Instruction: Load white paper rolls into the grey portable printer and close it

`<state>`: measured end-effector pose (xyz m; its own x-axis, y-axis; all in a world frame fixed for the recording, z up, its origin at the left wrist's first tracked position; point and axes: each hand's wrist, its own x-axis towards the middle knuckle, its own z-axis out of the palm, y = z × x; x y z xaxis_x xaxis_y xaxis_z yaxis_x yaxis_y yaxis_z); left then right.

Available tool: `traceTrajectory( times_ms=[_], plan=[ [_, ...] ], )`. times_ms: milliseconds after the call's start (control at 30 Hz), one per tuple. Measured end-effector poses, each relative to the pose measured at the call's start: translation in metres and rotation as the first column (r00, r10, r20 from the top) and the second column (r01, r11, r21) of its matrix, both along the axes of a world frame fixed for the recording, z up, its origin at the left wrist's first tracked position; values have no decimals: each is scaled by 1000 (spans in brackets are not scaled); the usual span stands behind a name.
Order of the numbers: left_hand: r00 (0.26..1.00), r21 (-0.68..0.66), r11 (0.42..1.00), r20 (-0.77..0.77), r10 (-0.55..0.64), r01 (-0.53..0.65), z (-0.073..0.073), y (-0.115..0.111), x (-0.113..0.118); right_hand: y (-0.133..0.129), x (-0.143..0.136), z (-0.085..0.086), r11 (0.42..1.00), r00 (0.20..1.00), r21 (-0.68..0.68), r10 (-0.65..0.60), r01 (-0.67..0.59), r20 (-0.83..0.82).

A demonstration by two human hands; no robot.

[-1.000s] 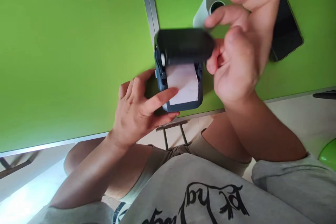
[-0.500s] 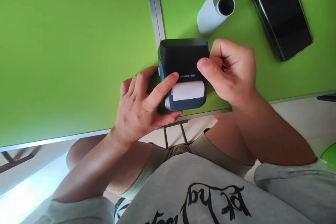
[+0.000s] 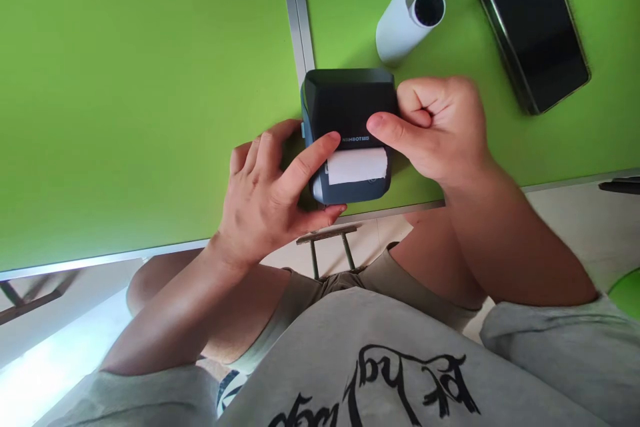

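Observation:
A small black and dark-blue label printer stands near the table's front edge, its lid down. From its front slot a short white paper strip sticks out. My left hand is wrapped round the printer's left side, index finger on the lid, thumb at the near edge; its other fingertips are hidden behind the body. At the right side my right hand has its thumb lying on the lid by the printed lettering. Its other fingers are curled against the printer's side, with their tips out of sight.
Behind the printer a white paper roll stands on the green table, its outer end loose. A black phone lies at the far right. A metal strip divides the tabletop. My legs and a stool are below the front edge.
My right thumb has slid a little further left onto the printer's lid. The left hand keeps its hold, and the whole view has shifted slightly.

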<state>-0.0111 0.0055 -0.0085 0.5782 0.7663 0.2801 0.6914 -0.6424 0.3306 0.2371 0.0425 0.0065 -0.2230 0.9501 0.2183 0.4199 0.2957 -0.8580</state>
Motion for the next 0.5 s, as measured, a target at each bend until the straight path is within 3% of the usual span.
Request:
traceTrajectory(
  times_ms=[267,500],
  plan=[
    [1000,-75,997,7,4,-4,1,0,-2,2,-1,-1,999,998,26,24,-22,-57],
    [1000,-9,1000,21,-12,12,-1,2,-2,2,-4,4,997,997,71,29,-24,-77]
  ],
)
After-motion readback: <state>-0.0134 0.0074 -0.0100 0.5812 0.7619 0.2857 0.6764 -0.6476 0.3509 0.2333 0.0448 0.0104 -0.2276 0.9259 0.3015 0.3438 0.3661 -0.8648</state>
